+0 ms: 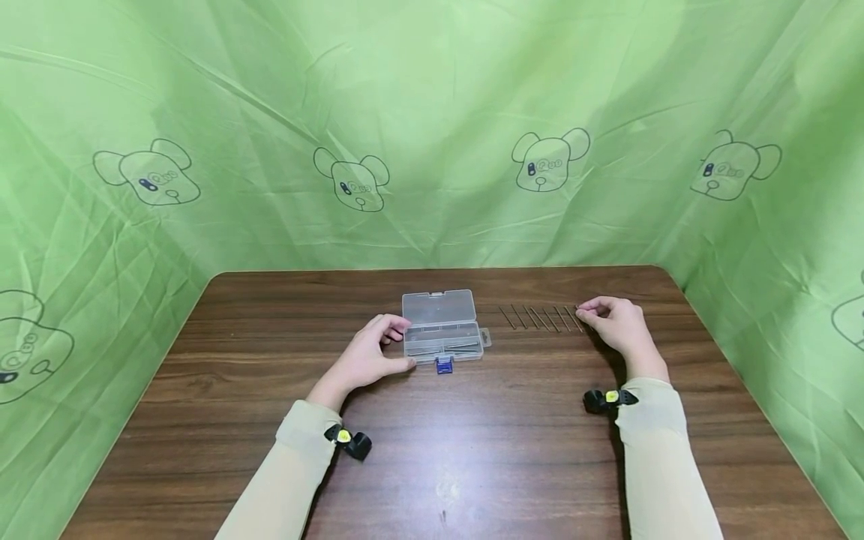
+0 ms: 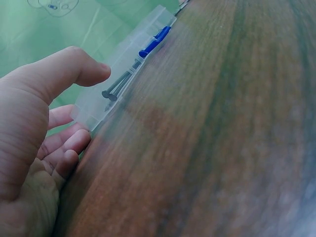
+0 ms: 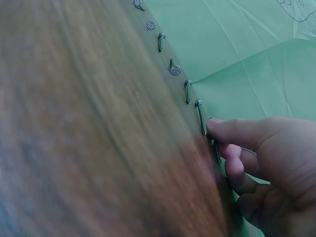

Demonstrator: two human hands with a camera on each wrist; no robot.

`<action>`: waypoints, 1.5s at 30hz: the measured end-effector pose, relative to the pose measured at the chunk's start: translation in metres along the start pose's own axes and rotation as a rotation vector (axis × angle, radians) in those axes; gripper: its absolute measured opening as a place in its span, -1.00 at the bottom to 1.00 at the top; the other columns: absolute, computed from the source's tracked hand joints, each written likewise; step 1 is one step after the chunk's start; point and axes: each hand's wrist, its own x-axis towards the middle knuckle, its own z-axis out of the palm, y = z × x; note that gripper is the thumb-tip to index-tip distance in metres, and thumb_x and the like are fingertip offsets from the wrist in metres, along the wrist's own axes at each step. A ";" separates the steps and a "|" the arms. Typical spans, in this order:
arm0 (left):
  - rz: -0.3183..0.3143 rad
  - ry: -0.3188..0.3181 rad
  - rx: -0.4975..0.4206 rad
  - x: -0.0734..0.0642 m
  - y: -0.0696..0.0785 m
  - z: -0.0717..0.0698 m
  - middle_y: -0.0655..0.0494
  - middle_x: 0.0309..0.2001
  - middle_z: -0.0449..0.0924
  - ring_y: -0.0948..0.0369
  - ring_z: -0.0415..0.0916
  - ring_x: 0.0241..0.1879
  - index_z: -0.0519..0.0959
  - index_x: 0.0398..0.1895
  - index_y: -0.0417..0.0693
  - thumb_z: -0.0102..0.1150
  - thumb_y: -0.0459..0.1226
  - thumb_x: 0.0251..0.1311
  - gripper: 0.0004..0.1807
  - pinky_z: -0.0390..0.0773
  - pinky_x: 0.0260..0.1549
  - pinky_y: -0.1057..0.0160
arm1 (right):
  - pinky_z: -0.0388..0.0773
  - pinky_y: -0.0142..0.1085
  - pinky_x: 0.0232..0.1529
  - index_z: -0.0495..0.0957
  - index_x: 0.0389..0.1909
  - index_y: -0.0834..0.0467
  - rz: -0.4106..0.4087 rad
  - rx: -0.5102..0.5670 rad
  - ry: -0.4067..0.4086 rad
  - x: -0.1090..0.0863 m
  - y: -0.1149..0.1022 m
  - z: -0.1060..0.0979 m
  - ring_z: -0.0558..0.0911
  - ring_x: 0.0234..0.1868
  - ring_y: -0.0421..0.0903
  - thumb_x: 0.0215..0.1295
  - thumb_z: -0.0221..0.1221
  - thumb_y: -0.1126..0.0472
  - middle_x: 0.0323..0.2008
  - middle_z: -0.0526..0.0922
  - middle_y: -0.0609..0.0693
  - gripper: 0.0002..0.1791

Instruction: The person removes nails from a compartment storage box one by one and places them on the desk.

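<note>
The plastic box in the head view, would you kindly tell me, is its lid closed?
No, the lid is open on the far side of the plastic box.

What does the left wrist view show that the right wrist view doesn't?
Only the left wrist view: the left-hand grip at one end of the clear plastic box, its blue latch, and nails inside the box.

Only the right wrist view: the right-hand grip, thumb and fingers at the near end of a row of loose nails.

Both: the brown wood-grain table and the printed green cloth beyond it.
</note>
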 end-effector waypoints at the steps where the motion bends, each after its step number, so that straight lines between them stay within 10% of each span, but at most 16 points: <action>1: -0.002 0.000 0.000 0.000 0.000 0.000 0.06 0.10 0.63 0.12 0.60 0.08 0.60 0.30 -0.09 0.69 -0.21 0.05 -0.28 0.59 0.17 -0.01 | 0.54 -0.05 -0.08 0.82 -0.15 0.18 0.003 -0.001 0.003 0.000 0.000 0.000 0.68 -0.32 -0.17 0.48 0.42 0.06 -0.35 0.82 0.02 -0.76; 28: 0.003 -0.003 -0.004 -0.001 -0.002 -0.001 0.05 0.12 0.63 0.11 0.60 0.08 0.59 0.31 -0.12 0.69 -0.21 0.05 -0.28 0.58 0.16 -0.01 | 0.49 -0.06 -0.03 0.81 -0.09 0.16 0.035 -0.009 -0.006 0.000 -0.006 -0.010 0.66 -0.22 -0.06 0.48 0.43 0.00 -0.32 0.79 0.00 -0.72; 45: 0.009 0.001 -0.001 0.000 -0.004 0.000 0.05 0.12 0.63 0.13 0.61 0.08 0.60 0.29 -0.09 0.71 -0.19 0.05 -0.28 0.59 0.16 0.00 | 0.51 -0.41 -0.25 0.80 0.06 0.08 -0.091 0.118 -0.049 -0.001 -0.066 -0.041 0.67 -0.24 -0.18 0.49 0.42 -0.06 -0.18 0.81 0.01 -0.68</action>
